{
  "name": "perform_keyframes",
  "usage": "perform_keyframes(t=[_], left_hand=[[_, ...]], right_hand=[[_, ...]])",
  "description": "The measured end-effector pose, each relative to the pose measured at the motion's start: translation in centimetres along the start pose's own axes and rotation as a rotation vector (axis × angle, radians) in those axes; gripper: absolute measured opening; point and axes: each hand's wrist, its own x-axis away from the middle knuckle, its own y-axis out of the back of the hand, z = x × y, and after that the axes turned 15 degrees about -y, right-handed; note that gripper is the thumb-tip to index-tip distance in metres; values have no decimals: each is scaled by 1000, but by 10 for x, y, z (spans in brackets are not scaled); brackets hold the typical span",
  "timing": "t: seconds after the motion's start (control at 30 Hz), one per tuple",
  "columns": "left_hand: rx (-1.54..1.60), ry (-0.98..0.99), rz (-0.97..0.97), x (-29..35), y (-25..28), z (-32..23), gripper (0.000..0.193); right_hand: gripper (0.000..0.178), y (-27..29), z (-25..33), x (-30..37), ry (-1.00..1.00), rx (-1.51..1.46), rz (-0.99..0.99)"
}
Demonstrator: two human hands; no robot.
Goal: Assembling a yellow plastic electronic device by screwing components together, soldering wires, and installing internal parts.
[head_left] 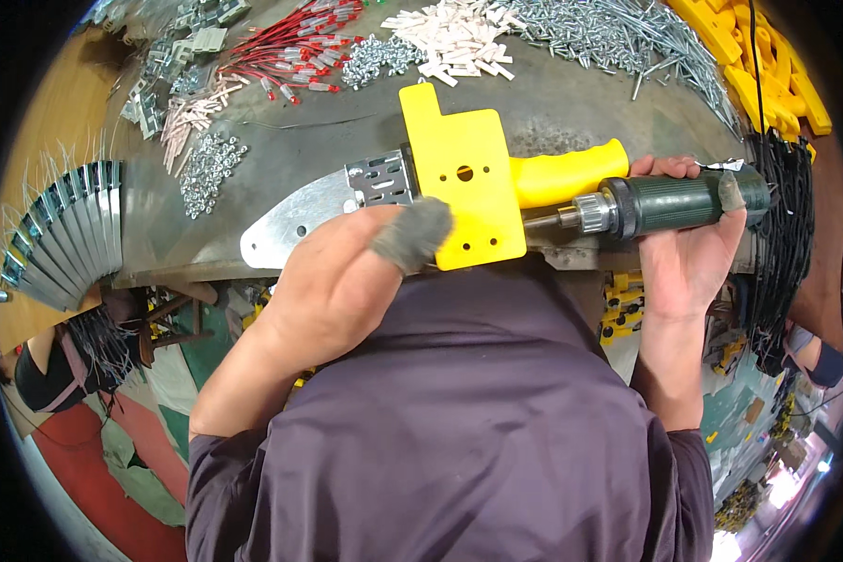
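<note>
A yellow plastic tool body (468, 178) lies over the bench's near edge, its flat side with several holes facing up. From its left side runs a pointed silver metal plate (295, 220) with a slotted guard (381, 180), and to its right a yellow grip (571, 173). My left hand (342, 272) is closed on this tool where plate and body meet, a grey cover on its thumb. In my right hand (688, 258) is a dark green electric screwdriver (674, 204), its fingers wrapped round the barrel. The bit points left at the body's right edge; whether it touches a screw is hidden.
Along the bench's far side lie white sticks (454, 37), screws (590, 37), red-wired lamps (295, 47) and small nuts (214, 173). Yellow handles (768, 61) and black cables (787, 234) are heaped at right. Grey strips (80, 229) fan out at left. Other people's arms show at both sides.
</note>
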Motion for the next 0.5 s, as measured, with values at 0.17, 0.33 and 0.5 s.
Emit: perform_keyframes(t=[0.17,0.33,0.5], left_hand=[[-60,-159,61,-11,5,0,43],[57,-68,-61,-6,-7,7,53],[158,-11,-8,1,2,13,42]], right_hand=[[31,-1,0,-2,15,0,22],[32,5,-2,-1,-3,-36,37],[32,5,-2,0,2,-33,47]])
